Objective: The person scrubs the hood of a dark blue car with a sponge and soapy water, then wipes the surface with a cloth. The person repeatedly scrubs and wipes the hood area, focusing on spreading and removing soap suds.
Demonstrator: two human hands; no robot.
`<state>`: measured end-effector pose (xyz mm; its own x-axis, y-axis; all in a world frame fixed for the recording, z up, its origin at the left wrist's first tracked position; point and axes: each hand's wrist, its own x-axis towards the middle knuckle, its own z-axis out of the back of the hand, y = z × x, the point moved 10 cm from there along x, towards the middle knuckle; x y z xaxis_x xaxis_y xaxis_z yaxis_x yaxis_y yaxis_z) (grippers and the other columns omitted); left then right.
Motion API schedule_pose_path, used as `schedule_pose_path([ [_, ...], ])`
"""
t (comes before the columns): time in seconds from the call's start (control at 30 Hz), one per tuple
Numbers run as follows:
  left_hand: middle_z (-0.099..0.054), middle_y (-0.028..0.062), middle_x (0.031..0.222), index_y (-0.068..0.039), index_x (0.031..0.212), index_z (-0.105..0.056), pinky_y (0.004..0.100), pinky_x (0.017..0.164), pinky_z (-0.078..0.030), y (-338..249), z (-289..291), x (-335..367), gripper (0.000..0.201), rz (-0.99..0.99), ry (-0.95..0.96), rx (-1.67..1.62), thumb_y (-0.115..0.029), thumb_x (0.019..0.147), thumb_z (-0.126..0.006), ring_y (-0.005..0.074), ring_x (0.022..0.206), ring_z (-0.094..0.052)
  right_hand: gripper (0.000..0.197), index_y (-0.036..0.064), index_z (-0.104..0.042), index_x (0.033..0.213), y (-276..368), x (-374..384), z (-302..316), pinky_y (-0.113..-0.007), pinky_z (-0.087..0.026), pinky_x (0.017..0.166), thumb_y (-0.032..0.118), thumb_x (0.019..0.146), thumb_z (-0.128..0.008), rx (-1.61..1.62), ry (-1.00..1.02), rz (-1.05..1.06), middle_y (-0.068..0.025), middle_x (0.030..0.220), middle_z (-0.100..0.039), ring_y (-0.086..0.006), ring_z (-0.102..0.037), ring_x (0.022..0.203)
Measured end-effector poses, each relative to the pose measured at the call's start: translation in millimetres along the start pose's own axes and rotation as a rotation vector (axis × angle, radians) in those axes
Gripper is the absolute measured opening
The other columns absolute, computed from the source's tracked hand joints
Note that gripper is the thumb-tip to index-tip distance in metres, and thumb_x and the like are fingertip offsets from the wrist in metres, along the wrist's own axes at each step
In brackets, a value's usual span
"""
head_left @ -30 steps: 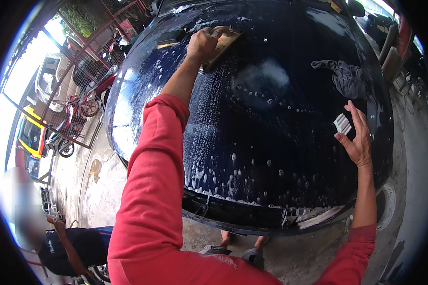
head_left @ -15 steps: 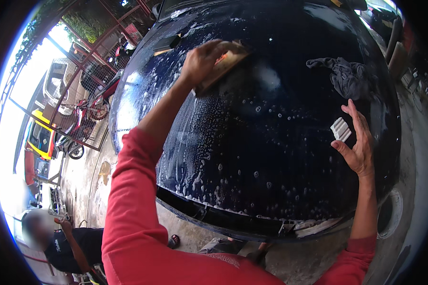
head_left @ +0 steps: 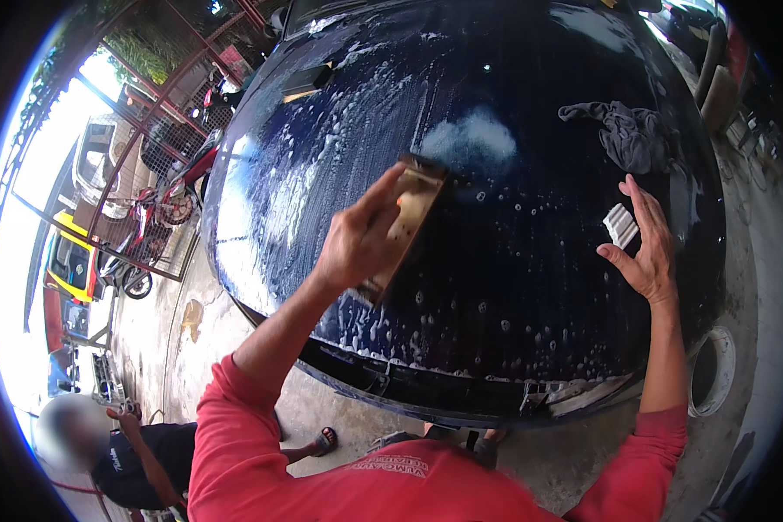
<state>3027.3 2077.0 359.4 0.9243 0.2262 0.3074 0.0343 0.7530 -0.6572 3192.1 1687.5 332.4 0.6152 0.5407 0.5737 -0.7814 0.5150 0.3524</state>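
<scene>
My left hand point(head_left: 361, 239) is closed on a long, flat, tan-brown sanding block point(head_left: 413, 213), which lies slantwise against the wet, dark blue car hood point(head_left: 531, 287). White suds and streaks cover much of the hood's left side. Over at the right, my right hand point(head_left: 652, 252) is flat on the hood with its thumb spread from the fingers. A small white ribbed block point(head_left: 619, 226) sits in the gap between that thumb and the fingers; I cannot tell whether the palm touches it.
A crumpled grey cloth point(head_left: 626, 135) lies beyond my right hand. Farther left on the hood sits a black block point(head_left: 306, 82). A person in a dark shirt point(head_left: 143, 465) is at the lower left. Motorcycles point(head_left: 161, 204) stand by a mesh fence; a white ring point(head_left: 713, 372) lies at right.
The sanding block has come nearer in my left hand and turned steeper, uncovering a pale patch of reflection on the hood. My right hand stays by the white ribbed block.
</scene>
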Motion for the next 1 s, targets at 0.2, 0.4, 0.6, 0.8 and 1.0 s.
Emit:
schedule_pose_path([
  [0.2, -0.082, 0.0148, 0.117, -0.014, 0.148, -0.07, 0.039, 0.069, -0.064, 58, -12, 285, 0.044, 0.174, -0.212, -0.059, -0.029, 0.108, -0.062, 0.0252, 0.07, -0.079, 0.116, 0.0036, -0.044, 0.166, -7, -3, -4, -0.051, -0.045, 0.123, 0.081, 0.084, -0.074, -0.056, 0.013, 0.015, -0.0204, 0.155, -0.061, -0.0395, -0.056, 0.146],
  [0.4, -0.074, 0.0159, 0.14, -0.015, 0.152, -0.065, 0.0397, 0.111, -0.054, 6, -1, 103, 0.051, -0.097, -0.171, -0.129, -0.018, 0.101, -0.066, 0.0349, 0.128, -0.073, 0.116, 0.0074, -0.043, 0.168, 0, -4, -6, -0.052, -0.042, 0.127, 0.081, 0.084, -0.074, -0.102, 0.04, 0.011, -0.0172, 0.161, -0.058, -0.0391, -0.051, 0.151],
  [0.6, -0.075, 0.0216, 0.137, -0.01, 0.155, -0.062, 0.0403, 0.11, -0.055, -8, 9, -31, 0.05, 0.065, -0.188, 0.021, -0.008, 0.105, -0.063, 0.0337, 0.132, -0.071, 0.125, 0.0041, -0.041, 0.168, -1, 2, -4, -0.056, -0.044, 0.123, 0.089, 0.081, -0.07, -0.07, 0.035, 0.0, -0.0199, 0.155, -0.062, -0.0415, -0.056, 0.145],
  [0.8, -0.074, 0.0217, 0.137, -0.011, 0.149, -0.068, 0.0445, 0.112, -0.054, 52, 1, 274, 0.045, 0.135, -0.296, -0.054, -0.024, 0.107, -0.059, 0.039, 0.129, -0.071, 0.122, 0.0011, -0.045, 0.166, -9, 2, -1, -0.054, -0.045, 0.121, 0.085, 0.082, -0.073, 0.007, 0.018, -0.024, -0.0211, 0.153, -0.063, -0.0406, -0.057, 0.145],
  [1.0, -0.074, 0.0207, 0.136, -0.01, 0.151, -0.065, 0.0434, 0.109, -0.055, 19, 7, 163, 0.047, -0.08, -0.248, -0.039, -0.025, 0.107, -0.062, 0.0397, 0.128, -0.071, 0.121, 0.0016, -0.044, 0.165, 4, -3, -2, -0.053, -0.043, 0.124, 0.086, 0.083, -0.07, -0.1, 0.034, -0.013, -0.0206, 0.155, -0.061, -0.0407, -0.055, 0.147],
])
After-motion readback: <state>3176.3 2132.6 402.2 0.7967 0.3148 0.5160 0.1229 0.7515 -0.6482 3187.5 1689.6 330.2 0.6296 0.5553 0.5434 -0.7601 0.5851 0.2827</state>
